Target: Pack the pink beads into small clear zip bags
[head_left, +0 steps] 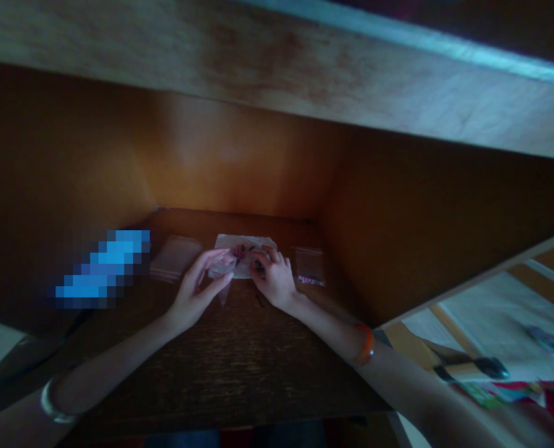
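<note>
Currently, the left hand [191, 292] grasps a clear bag [221, 265] between its fingers; reddish pieces [239, 252] show between those fingers and the right hand [277, 281], whose grip is unclear.

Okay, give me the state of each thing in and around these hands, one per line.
Left hand: curved around a clear bag
Clear bag: held, mouth unclear
Right hand: fingers curled above the sheet
White sheet: spread out, partly covered
Pink pieces: clustered between the hands
Left bags: lying flat
Right bag: lying flat, small pieces along its near edge, closure unclear
</note>
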Tool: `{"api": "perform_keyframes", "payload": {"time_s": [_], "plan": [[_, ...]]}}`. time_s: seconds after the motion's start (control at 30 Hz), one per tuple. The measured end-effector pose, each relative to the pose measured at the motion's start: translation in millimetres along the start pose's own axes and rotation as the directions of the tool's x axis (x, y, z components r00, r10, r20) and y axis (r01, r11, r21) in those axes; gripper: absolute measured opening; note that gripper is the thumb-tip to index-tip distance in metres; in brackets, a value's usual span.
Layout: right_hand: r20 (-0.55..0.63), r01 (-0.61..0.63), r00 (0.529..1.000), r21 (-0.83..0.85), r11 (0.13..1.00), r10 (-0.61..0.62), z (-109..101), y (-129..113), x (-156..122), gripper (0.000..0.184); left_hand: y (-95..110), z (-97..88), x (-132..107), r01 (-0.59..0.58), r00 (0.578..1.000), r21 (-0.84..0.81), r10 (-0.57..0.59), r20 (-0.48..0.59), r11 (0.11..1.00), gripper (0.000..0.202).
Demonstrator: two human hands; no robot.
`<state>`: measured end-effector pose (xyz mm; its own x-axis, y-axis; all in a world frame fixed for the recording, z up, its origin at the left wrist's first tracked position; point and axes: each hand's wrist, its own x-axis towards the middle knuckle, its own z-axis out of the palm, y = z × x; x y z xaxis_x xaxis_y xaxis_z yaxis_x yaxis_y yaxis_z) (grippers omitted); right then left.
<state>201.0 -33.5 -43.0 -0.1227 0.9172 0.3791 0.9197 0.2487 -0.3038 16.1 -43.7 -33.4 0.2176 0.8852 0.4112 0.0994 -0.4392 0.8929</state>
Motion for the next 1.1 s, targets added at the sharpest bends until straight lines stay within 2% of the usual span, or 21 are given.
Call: {"api": "perform_keyframes", "payload": {"time_s": [0.13, 0.27, 0.43, 0.7, 0.93, 1.1], "plan": [[-0.018, 0.039, 0.999, -0.030, 0.999, -0.039, -0.8, -0.3, -1.4, 0.030, -0.4, 0.5, 2.0, -0.002, 0.995, 0.041, 0.006, -0.101, 0.999, 0.035], [-0.039, 0.040, 0.998, -0.078, 0.996, -0.043, -4.3, -1.7, -2.7, 0.017, 0.7, 1.0, 5.7, 0.028, 0.988, 0.085, -0.015, -0.154, 0.996, 0.033], [-0.053, -0.021, 0.999, -0.182, 0.983, 0.011, -7.6, -3.6, -3.3, 0.018, 2.2, 1.4, 5.6, 0.009, 0.989, 0.101, 0.006, -0.145, 0.995, 0.033], [0.040, -0.027, 0.998, -0.247, 0.969, 0.038, -9.9, -3.8, -4.3, 0.025, 3.3, 1.0, 2.9, -0.015, 0.992, 0.133, 0.032, -0.126, 0.991, 0.035], [0.056, -0.023, 0.998, -0.251, 0.968, 0.039, -10.3, -5.1, -5.0, 0.023, 5.1, 0.6, 2.1, -0.037, 0.993, 0.179, 0.056, -0.104, 0.983, 0.036], [0.008, -0.026, 1.000, -0.208, 0.978, 0.029, -8.9, -4.3, -4.3, 0.020, 8.0, 1.5, 0.9, -0.111, 0.991, 0.254, 0.127, -0.048, 0.961, 0.039]]}}
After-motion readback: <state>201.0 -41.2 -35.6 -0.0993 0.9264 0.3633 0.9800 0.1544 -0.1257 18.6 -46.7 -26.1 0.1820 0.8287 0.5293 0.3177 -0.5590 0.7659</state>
